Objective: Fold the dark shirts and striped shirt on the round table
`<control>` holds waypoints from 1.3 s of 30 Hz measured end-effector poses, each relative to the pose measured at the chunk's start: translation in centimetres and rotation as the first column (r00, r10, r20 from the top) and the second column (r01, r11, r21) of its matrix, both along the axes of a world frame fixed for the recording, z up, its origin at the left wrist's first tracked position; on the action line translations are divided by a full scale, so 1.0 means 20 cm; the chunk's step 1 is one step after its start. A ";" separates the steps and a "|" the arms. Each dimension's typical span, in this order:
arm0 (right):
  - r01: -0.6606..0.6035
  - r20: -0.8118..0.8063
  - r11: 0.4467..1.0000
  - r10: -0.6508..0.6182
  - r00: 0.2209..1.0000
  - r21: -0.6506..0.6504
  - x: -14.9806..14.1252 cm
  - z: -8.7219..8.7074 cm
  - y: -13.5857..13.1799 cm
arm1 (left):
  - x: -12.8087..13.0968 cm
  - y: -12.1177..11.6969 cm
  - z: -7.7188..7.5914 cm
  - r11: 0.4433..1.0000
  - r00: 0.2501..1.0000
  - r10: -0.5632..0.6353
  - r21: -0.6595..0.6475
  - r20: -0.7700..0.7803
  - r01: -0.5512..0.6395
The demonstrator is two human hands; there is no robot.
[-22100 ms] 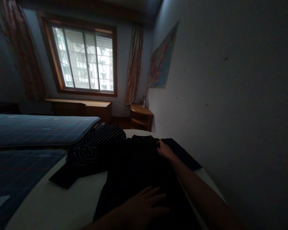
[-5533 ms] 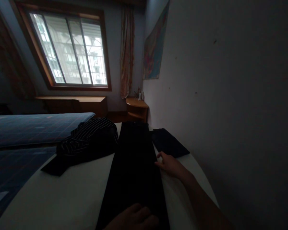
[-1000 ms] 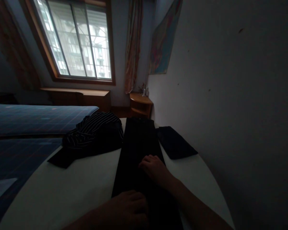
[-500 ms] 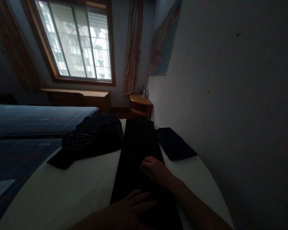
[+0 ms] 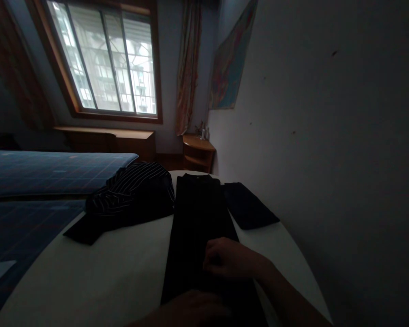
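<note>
A black shirt [image 5: 199, 213], folded into a long narrow strip with its neckline at the far end, lies down the middle of the round pale table [image 5: 129, 263]. Over its near part, my right hand [image 5: 228, 258] is closed, with fingers curled down towards the cloth. Whether fabric is pinched in it is hidden. My left hand [image 5: 194, 309] lies low over the near end of the shirt, its fingers stretched out and somewhat blurred in the dim light. The lower part of that hand is cut off by the picture's edge.
A dark folded garment [image 5: 250, 205] lies to the right of the shirt. On the left, a heap of striped black clothing [image 5: 136, 188] rests near the table's edge. Beyond it stands a bed with a blue checked cover [image 5: 54, 172]. A white wall [image 5: 293, 181] runs close along the right.
Both hands have come nearer to me along the shirt, and my right hand has curled more. At the far end, the shirt's neckline now shows more clearly.
</note>
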State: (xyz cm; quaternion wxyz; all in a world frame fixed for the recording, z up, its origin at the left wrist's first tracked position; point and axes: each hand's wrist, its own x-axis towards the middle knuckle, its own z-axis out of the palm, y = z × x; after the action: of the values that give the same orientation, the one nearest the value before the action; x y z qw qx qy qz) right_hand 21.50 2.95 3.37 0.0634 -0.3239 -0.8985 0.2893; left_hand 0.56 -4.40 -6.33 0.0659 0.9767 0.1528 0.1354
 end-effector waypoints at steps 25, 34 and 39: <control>0.643 0.014 0.735 -0.661 0.750 0.216 -0.22 -0.13 0.58 | -0.02 0.08 0.07 0.926 0.992 0.085 0.374 -0.090 -0.045; 0.630 -0.106 0.731 -0.627 0.772 0.264 -0.13 -0.18 0.56 | -0.01 0.08 0.10 0.929 0.984 0.094 0.367 -0.151 -0.032; 0.539 -0.065 0.790 -0.546 0.835 0.292 -0.13 -0.18 0.51 | 0.00 0.07 0.14 0.925 0.980 0.083 0.380 -0.179 -0.009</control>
State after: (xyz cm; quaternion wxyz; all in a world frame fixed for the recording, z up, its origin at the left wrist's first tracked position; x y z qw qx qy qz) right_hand 18.93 13.13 -0.16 0.1818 -0.5577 -0.8015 0.1163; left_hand 0.51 -3.03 -3.47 -0.1415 0.9757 0.1525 0.0690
